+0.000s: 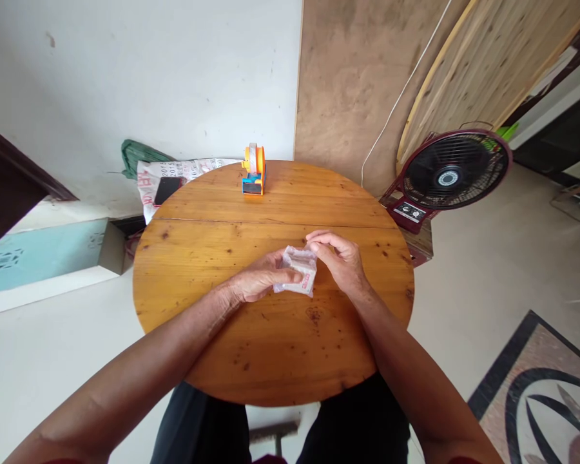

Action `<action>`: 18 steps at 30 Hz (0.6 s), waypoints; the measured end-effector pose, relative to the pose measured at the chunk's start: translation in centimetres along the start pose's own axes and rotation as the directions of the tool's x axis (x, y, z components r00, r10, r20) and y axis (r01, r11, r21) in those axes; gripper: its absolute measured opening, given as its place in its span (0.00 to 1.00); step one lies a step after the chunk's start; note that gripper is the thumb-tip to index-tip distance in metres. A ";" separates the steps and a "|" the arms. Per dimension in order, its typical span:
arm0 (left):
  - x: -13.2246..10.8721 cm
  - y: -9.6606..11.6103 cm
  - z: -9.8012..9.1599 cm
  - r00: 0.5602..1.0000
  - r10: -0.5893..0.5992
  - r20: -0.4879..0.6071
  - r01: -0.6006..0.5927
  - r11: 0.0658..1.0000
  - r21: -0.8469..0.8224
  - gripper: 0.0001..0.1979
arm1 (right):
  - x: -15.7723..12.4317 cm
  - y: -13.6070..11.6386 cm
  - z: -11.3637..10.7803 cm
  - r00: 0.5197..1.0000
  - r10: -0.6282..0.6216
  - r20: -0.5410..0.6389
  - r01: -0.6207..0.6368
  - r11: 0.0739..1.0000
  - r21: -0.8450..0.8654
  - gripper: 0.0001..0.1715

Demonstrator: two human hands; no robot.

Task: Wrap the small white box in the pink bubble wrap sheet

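Note:
A small white box with red print, wrapped in clear bubble wrap (pixel 303 259), is held above the middle of the round table. My left hand (pixel 265 277) grips it from the left, thumb across its front face. At its upper right corner, my right hand (pixel 337 258) pinches the edge of the wrap between thumb and fingertips. The underside of the box and the left fingers behind it are hidden.
An orange and blue tape dispenser (pixel 254 174) stands near the far edge of the round wooden table (pixel 212 309). Behind the table lie a printed white sack (pixel 193 169) and a dark flat object (pixel 168 191). A dark red fan (pixel 452 174) stands at right.

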State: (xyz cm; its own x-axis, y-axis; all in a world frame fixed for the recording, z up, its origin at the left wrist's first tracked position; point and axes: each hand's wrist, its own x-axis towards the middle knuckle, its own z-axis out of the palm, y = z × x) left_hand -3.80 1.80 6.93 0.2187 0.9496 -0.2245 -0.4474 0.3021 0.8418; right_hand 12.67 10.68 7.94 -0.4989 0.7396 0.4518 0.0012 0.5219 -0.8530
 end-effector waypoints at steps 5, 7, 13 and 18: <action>0.1 -0.1 0.0 0.999 0.027 -0.020 -0.026 0.999 0.018 0.27 | -0.3 -0.7 0.2 1.000 0.006 0.006 -0.006 0.999 -0.043 0.08; 0.2 -0.2 -0.2 0.999 0.044 -0.021 -0.044 0.999 0.001 0.24 | -0.6 -0.9 0.3 1.000 0.016 0.016 -0.015 0.999 -0.040 0.08; 0.5 -0.3 -0.5 0.996 0.086 -0.025 -0.086 0.996 -0.024 0.22 | -0.9 -1.3 0.8 0.999 -0.001 0.049 0.001 1.000 0.002 0.07; 0.5 0.0 -0.5 0.995 0.094 -0.021 -0.095 0.995 -0.038 0.22 | -0.9 -1.4 0.9 0.997 -0.038 0.060 0.038 0.999 -0.012 0.06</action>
State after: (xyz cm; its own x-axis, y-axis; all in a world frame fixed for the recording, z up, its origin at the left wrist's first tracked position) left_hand -4.13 2.28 6.59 0.1572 0.9754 -0.1543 -0.4987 0.2133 0.8401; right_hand 12.34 8.94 8.55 -0.5495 0.6927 0.4672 -0.0076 0.5550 -0.8318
